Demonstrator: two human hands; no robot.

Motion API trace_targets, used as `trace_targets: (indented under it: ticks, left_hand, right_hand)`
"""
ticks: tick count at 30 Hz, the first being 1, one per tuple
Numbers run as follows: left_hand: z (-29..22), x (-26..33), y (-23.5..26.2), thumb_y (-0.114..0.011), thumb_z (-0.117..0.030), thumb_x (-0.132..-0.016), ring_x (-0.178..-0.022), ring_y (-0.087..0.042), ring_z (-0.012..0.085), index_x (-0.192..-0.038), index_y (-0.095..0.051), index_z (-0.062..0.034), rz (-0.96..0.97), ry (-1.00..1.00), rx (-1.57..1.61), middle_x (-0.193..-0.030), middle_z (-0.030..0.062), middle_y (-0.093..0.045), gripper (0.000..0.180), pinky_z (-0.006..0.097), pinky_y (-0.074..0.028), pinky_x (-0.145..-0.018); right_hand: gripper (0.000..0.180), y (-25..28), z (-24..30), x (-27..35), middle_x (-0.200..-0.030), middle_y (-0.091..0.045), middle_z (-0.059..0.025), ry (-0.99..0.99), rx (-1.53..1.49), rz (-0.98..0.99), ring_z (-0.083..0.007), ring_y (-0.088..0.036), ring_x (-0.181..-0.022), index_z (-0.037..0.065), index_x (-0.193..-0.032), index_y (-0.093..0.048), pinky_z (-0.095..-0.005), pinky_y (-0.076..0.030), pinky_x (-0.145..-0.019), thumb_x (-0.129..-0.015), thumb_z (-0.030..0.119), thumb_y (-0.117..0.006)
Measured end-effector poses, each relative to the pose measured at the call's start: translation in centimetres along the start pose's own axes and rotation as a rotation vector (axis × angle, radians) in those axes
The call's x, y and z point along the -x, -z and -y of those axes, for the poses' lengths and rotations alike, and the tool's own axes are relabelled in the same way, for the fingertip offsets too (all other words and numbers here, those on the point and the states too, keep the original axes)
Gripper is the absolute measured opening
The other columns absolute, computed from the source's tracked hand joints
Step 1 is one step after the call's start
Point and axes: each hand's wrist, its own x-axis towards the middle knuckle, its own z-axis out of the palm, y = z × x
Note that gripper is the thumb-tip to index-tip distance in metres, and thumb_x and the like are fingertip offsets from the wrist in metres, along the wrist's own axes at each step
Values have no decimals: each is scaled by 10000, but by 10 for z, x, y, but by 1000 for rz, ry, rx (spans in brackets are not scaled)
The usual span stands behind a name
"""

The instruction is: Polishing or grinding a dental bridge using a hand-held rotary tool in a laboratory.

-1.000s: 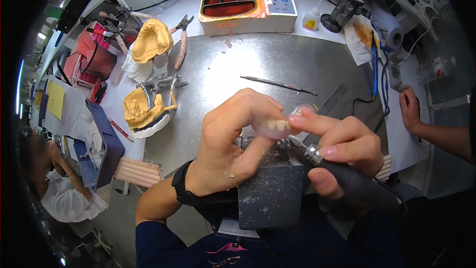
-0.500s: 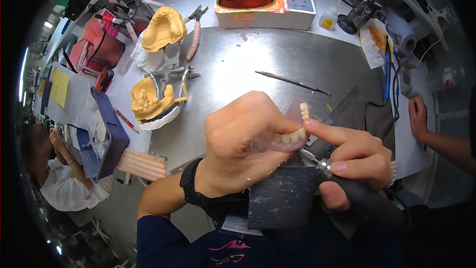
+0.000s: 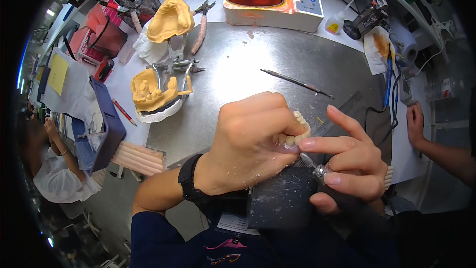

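Steel bench top [image 3: 223, 52]: thin tool [image 3: 297, 84] lying slantwise beyond the hands, flat strip [image 3: 344, 111] nr R hand, partly behind it. Far side: wax pot [image 3: 273, 16], lid up, w/ bottle [image 3: 334, 23] to its R. L side: upper cast [image 3: 171, 19] and lower cast [image 3: 153, 94] on a metal frame [image 3: 174, 67], pliers [image 3: 200, 34] beside; red pencil [image 3: 124, 111] btwn lower cast & blue box [image 3: 110, 126]. R side: blue pen tool [image 3: 388, 82] w/ cord; a co-worker's hand [image 3: 415, 121] farther R, well apart.

In the way: L hand [image 3: 253, 141] covers much of the denture [image 3: 291, 140]; dusty black block [image 3: 280, 201] sits just below. R hand [image 3: 354, 161] hides part of the drill [image 3: 321, 172].

Denture's over the block, mid-bench edge, pinched btwn L thumb & curled fingers. R index touches its front teeth; R hand part-curled round drill, other fingers partly spread. Arch bend points R; one tooth row runs L–R, other runs away from wearer. Drill's long axis slants, tip up-L at denture's lower edge; contact: can't tell.
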Motion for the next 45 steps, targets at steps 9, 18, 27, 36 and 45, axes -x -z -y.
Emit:
trace_targets:
  ticks: [9,18,27,36,45]
  left_hand:
    - [1,0,-3,-879,7,-691,-555,-557,126,-770,-708,0,33,35,-11,-661,65,-594,188,273,-392,-501]
    - [-3,-1,-2,-891,1,-685,-592,-622,112,-828,-764,-22,7,32,45,-720,61,-665,193,240,-438,-516]
    - [-6,2,0,-894,15,-694,-662,-676,144,-922,-780,6,3,-56,84,-792,86,-718,255,256,-520,-572]
    - [-7,-1,0,-869,21,-610,-633,-670,168,-893,-768,-35,-55,-106,84,-766,64,-688,305,271,-516,-545]
    - [-12,5,-4,-870,29,-647,-642,-685,195,-944,-749,-13,-134,18,235,-792,85,-708,323,284,-530,-563]
  right_hand:
    - [368,-10,-5,3,-857,-564,-43,103,54,-45,-308,-752,-891,91,-1033,-575,-456,-579,-756,-835,221,-857]
    - [584,-7,-27,12,-902,-673,-157,-113,-53,-425,-342,-737,-915,81,-1215,-472,-506,-549,-891,-926,550,-668]
    - [455,-12,-32,3,-954,-747,-222,-10,-135,-304,-313,-768,-867,5,-1078,-620,-421,-634,-794,-743,82,-918]
    - [621,0,-26,11,-966,-703,-178,-24,-22,-171,-321,-715,-889,107,-1194,-467,-483,-603,-857,-767,171,-913]
    - [494,-5,-27,7,-975,-743,-214,-12,-101,-246,-326,-768,-872,57,-1097,-578,-432,-637,-771,-748,109,-924]
